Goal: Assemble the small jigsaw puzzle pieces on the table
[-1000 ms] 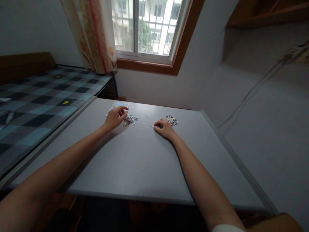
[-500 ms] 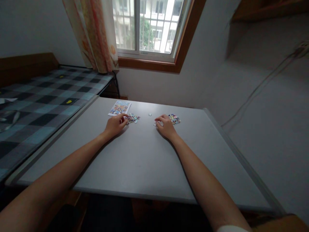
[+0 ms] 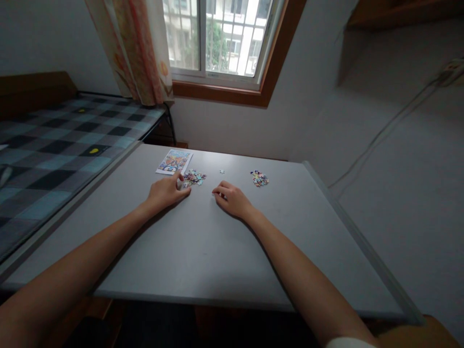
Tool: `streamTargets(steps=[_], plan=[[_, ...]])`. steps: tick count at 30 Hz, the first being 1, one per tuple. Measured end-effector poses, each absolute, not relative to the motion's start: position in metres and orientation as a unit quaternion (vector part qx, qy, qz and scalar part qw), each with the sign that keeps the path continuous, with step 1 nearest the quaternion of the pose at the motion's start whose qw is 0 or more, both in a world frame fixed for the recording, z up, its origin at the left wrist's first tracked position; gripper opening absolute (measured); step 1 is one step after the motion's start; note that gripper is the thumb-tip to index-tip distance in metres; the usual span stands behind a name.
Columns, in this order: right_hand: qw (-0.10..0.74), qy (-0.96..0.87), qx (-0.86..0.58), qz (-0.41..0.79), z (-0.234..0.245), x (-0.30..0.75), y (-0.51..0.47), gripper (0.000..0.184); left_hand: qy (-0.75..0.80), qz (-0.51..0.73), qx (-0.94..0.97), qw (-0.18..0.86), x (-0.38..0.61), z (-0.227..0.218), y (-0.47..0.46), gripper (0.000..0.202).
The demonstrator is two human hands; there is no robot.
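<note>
My left hand [image 3: 165, 189] rests on the grey table [image 3: 203, 241], fingers loosely curled, its fingertips touching a small pile of jigsaw pieces [image 3: 194, 178]. Just behind that pile lies a colourful picture card [image 3: 174, 161]. My right hand [image 3: 232, 199] lies near the table's middle with fingers curled down onto the surface; whether a piece is under them is hidden. A second pile of pieces [image 3: 260, 179] sits to its right, apart from the hand. One single piece [image 3: 222, 171] lies between the piles.
A bed with a checked blue and black cover [image 3: 54, 150] runs along the table's left edge. A window [image 3: 217, 43] with a curtain [image 3: 134, 53] is behind the table. White walls close in at the right, with a cable [image 3: 384, 130] along one.
My right hand slid left and towards me, away from the right pile. My left hand drew back off the card to the near side of the left pile.
</note>
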State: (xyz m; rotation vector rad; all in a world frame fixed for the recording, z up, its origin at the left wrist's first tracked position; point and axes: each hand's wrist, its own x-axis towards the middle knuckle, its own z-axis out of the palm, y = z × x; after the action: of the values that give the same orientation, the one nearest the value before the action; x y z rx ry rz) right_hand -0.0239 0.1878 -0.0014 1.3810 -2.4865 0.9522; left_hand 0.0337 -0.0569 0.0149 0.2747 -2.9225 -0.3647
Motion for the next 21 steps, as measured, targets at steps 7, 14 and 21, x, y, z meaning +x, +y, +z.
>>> streamTargets(steps=[7, 14, 21], plan=[[0.074, -0.826, 0.465, 0.311, 0.001, -0.0214, 0.1858, 0.019, -0.98, -0.142, 0.091, 0.109, 0.0301, 0.0091, -0.0631, 0.039], [0.074, -0.824, 0.463, 0.317, -0.0003, -0.0227, 0.1859, 0.019, -0.974, -0.174, 0.086, 0.114, 0.0301, 0.0104, -0.0622, 0.032], [0.069, -0.823, 0.456, 0.333, -0.0008, -0.0237, 0.1871, 0.018, -0.942, -0.295, 0.027, 0.155, 0.0251, 0.0049, -0.0652, 0.026]])
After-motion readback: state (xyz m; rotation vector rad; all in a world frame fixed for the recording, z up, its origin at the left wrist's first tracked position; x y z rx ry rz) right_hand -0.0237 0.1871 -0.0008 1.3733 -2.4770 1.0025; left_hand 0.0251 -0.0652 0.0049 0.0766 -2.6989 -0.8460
